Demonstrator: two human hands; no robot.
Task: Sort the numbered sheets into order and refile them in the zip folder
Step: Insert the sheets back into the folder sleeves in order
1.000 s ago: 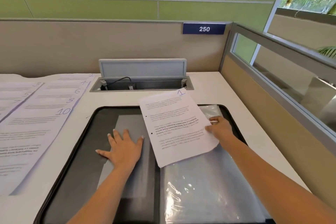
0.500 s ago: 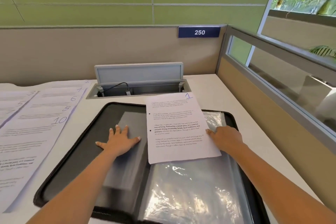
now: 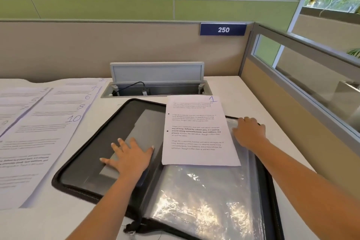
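A black zip folder (image 3: 81, 148) lies open on the desk, with clear plastic sleeves (image 3: 204, 200) on its right half. The sheet numbered 1 (image 3: 196, 134) lies upright across the top of the sleeves, its upper edge past the folder's rim. My left hand (image 3: 130, 157) presses flat on the grey inner pocket of the left half. My right hand (image 3: 248, 132) rests on the sleeves just right of the sheet, its fingers at the sheet's right edge. Two fanned columns of numbered sheets (image 3: 48, 122) lie at the left, showing 3, 5 and 2, 4, 6, 8, 10.
An open cable box (image 3: 155, 87) with a raised lid sits in the desk behind the folder. Beige partition walls close the back and right side, with a glass pane (image 3: 311, 76) at the right. A bare strip of desk (image 3: 251, 99) runs right of the folder.
Sheet 1 has turned from tilted to upright and slid toward the back of the folder. My right hand moved from on the sheet to its right edge. The left hand stayed flat.
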